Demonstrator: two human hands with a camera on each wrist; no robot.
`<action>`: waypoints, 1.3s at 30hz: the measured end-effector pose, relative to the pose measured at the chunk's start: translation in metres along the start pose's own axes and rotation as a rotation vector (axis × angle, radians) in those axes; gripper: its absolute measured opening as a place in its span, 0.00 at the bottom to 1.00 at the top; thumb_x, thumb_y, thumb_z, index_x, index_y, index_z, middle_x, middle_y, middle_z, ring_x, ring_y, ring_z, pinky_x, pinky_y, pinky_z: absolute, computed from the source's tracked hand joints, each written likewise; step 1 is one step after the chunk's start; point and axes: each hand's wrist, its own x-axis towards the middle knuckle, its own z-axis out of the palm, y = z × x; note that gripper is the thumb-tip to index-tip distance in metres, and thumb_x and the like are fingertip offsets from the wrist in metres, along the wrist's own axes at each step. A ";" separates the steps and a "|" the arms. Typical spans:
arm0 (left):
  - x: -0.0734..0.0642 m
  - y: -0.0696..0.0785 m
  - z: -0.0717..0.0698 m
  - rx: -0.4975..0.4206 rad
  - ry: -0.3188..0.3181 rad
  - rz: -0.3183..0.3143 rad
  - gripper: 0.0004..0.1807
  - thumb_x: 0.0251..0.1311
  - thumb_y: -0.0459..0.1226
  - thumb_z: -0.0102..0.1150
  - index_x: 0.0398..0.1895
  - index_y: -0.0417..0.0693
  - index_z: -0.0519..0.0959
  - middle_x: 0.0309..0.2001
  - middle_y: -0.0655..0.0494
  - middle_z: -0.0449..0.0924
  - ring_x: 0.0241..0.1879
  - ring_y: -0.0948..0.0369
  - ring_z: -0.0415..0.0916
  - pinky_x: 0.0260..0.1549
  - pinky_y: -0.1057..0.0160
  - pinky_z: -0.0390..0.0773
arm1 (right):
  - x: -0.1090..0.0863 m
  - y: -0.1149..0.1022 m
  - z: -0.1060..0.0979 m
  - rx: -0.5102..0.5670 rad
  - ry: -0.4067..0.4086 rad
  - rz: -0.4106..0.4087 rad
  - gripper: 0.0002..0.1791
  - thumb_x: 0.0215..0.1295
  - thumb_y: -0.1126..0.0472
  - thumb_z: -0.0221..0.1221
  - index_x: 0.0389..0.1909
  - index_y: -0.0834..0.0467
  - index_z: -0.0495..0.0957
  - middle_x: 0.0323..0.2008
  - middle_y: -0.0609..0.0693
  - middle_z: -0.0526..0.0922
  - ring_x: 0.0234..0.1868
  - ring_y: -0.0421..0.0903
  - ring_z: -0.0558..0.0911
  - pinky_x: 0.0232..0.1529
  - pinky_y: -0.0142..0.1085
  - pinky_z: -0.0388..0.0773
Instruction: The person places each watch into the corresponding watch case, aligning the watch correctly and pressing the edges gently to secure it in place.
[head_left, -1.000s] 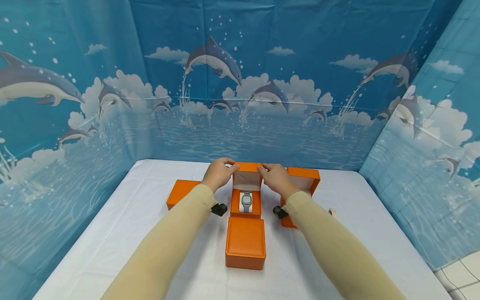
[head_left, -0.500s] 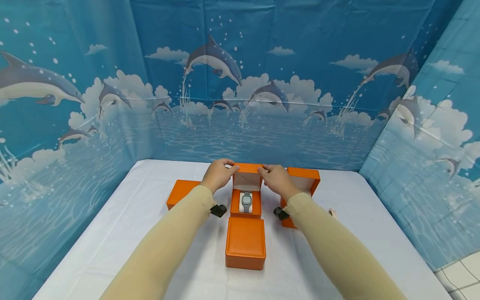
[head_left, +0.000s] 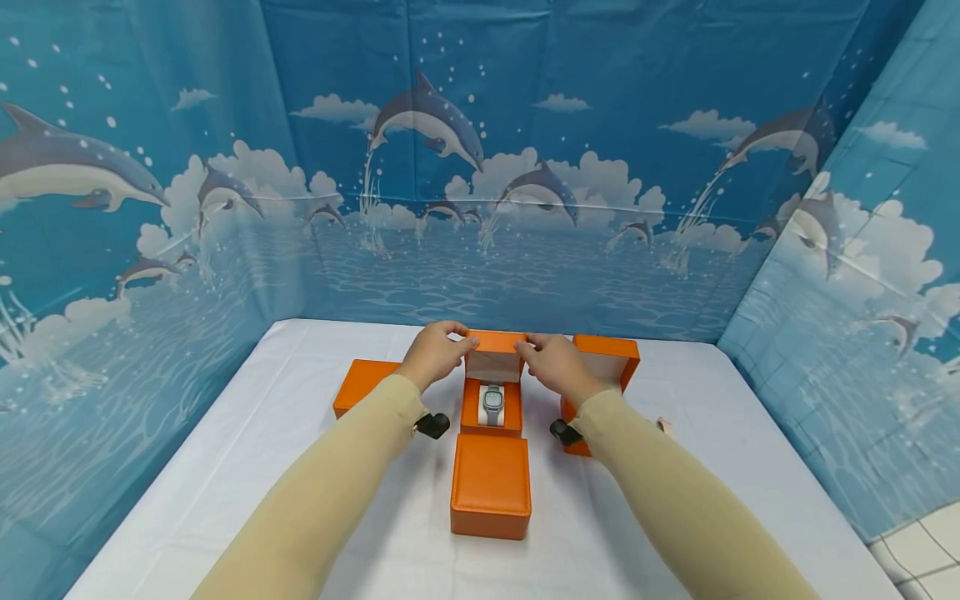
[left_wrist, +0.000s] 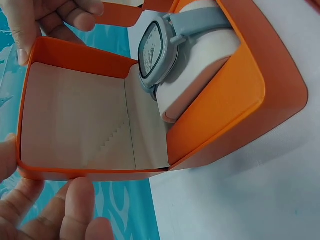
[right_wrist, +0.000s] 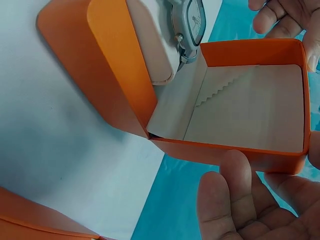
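Together, both hands [head_left: 436, 354] [head_left: 558, 365] grip the raised box lid [head_left: 495, 358] behind the watch [head_left: 492, 401].

I count four boxes: an open orange box [head_left: 495, 342] between the fingers of the left hand [head_left: 435, 357] and right hand [head_left: 558, 365], a second open box [head_left: 603, 343] right of them, a closed box [head_left: 491, 475] this side, a half-hidden box [head_left: 367, 382] left. One wristwatch [head_left: 492, 400] sits below the fingers, two black wrist cameras [head_left: 432, 426] back from them.

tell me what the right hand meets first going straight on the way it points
The raised lid of the middle watch box: the right hand points forward and inward at it and grips its right side. Past it, perhaps the dolphin curtain, though depth is hard to judge.
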 end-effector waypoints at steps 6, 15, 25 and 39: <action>-0.004 -0.001 -0.001 -0.022 -0.022 0.005 0.22 0.73 0.55 0.62 0.62 0.56 0.80 0.51 0.49 0.89 0.45 0.54 0.84 0.41 0.55 0.81 | -0.007 0.002 0.000 0.005 -0.004 -0.033 0.35 0.81 0.40 0.52 0.81 0.52 0.63 0.65 0.57 0.83 0.54 0.52 0.87 0.59 0.51 0.84; -0.009 -0.004 0.000 -0.049 -0.037 -0.003 0.20 0.71 0.54 0.66 0.59 0.57 0.81 0.48 0.50 0.89 0.45 0.54 0.83 0.40 0.56 0.80 | -0.015 0.007 0.002 -0.021 0.006 -0.061 0.35 0.81 0.41 0.54 0.80 0.53 0.65 0.58 0.57 0.87 0.52 0.52 0.87 0.51 0.45 0.85; -0.017 -0.011 0.004 -0.069 -0.012 0.034 0.18 0.69 0.50 0.68 0.57 0.55 0.82 0.43 0.58 0.91 0.47 0.56 0.84 0.44 0.55 0.82 | -0.021 0.013 0.010 -0.096 0.058 -0.101 0.34 0.79 0.41 0.55 0.78 0.52 0.69 0.51 0.53 0.90 0.48 0.47 0.87 0.43 0.40 0.85; -0.029 -0.020 0.007 -0.091 -0.046 0.027 0.16 0.66 0.47 0.72 0.53 0.55 0.82 0.41 0.61 0.90 0.52 0.52 0.85 0.53 0.48 0.82 | -0.034 0.021 0.021 -0.136 0.092 -0.148 0.31 0.78 0.44 0.60 0.76 0.52 0.73 0.54 0.53 0.90 0.48 0.49 0.87 0.46 0.43 0.86</action>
